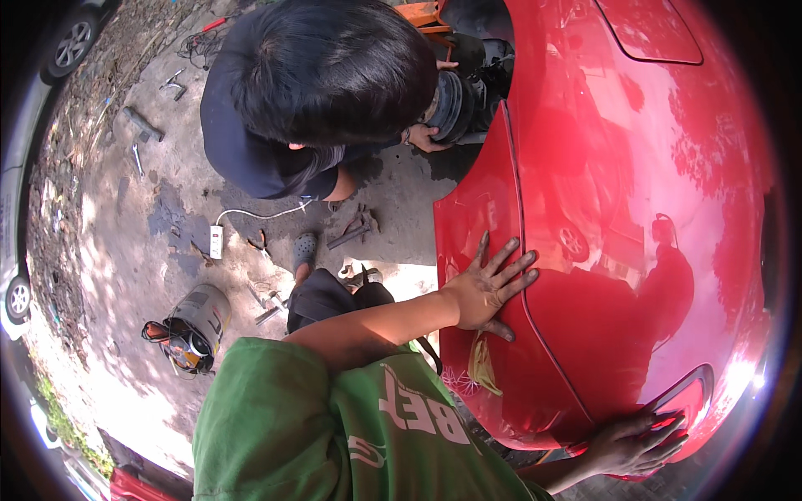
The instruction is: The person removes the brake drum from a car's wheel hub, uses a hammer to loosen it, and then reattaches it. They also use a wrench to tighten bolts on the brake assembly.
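Observation:
My left hand (489,288) lies flat with its fingers spread on the glossy red car body (585,334), reaching across the dark seam between two panels. Lower down, my right hand (639,447) rests with its fingers stretched out over the red tail light (689,409) at the car's corner. Neither hand holds anything. Below my left palm hangs a yellowish rag or strip (482,365) against the panel's edge. Beyond it, a co-worker in dark clothes (242,150) crouches by the wheel arch, with both hands at a dark round wheel part (454,107).
An orange stand or jack (420,14) is by the wheel arch. On the concrete lie a white power strip (216,241) with its cord, pliers (260,243), a wrench (137,159) and a dark tool (143,123). A tool-filled bucket (207,309) stands left.

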The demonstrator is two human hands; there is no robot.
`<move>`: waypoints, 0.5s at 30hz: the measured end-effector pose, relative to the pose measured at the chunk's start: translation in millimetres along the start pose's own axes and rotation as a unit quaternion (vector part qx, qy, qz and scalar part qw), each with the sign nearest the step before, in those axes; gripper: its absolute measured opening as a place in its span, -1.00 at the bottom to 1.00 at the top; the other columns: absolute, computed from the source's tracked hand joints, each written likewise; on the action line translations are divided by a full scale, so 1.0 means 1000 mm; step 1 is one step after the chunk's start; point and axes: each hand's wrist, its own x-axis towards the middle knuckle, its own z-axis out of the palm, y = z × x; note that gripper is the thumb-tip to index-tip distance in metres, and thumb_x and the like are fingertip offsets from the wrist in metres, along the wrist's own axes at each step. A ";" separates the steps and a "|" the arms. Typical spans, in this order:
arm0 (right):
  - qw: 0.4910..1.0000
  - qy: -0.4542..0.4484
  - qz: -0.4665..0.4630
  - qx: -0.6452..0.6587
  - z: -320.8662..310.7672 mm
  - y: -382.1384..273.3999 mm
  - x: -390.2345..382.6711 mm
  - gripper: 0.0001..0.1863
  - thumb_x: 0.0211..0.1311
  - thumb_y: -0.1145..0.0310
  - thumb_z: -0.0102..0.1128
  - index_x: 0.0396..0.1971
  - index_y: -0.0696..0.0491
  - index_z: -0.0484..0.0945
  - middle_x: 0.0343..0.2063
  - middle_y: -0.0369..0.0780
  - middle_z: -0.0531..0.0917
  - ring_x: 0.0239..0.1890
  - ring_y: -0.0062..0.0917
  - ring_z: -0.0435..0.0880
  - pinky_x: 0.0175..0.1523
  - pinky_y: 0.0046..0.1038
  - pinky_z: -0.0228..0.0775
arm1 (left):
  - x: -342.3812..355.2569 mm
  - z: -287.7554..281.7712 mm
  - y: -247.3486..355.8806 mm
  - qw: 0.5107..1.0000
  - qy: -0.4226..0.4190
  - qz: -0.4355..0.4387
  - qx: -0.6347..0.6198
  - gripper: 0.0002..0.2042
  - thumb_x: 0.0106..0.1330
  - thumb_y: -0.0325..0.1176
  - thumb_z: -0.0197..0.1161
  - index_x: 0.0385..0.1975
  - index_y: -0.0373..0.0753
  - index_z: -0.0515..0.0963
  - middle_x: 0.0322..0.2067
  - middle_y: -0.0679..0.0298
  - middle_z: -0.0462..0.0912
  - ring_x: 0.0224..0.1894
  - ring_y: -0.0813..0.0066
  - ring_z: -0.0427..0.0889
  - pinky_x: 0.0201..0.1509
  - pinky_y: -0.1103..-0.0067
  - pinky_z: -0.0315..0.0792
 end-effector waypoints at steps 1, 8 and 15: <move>1.000 0.000 -0.002 0.000 0.000 0.001 0.000 -0.46 0.47 -0.10 -0.14 0.26 -0.15 0.48 0.30 -0.10 0.42 0.32 -0.17 0.40 0.29 0.04 0.20 | 0.000 0.000 0.000 1.000 0.005 0.003 -0.002 0.26 -0.21 0.35 0.43 0.49 -0.14 -0.09 0.49 0.01 -0.12 0.51 -0.24 -0.27 0.43 -0.28 -0.39; 1.000 0.008 0.008 0.013 0.001 -0.004 -0.001 -0.47 0.47 -0.09 -0.14 0.26 -0.14 0.49 0.27 -0.10 0.45 0.31 -0.17 0.42 0.27 0.04 0.23 | 0.002 -0.001 -0.007 1.000 -0.005 0.002 0.000 0.28 -0.20 0.35 0.43 0.49 -0.13 -0.13 0.50 0.01 -0.15 0.51 -0.24 -0.28 0.43 -0.29 -0.37; 1.000 0.023 0.005 0.010 -0.003 -0.012 0.001 -0.48 0.48 -0.08 -0.15 0.26 -0.16 0.49 0.27 -0.10 0.46 0.30 -0.18 0.42 0.27 0.03 0.25 | 0.001 -0.001 -0.007 1.000 -0.007 0.005 0.004 0.27 -0.19 0.37 0.41 0.49 -0.13 -0.13 0.50 0.02 -0.16 0.51 -0.24 -0.30 0.42 -0.30 -0.38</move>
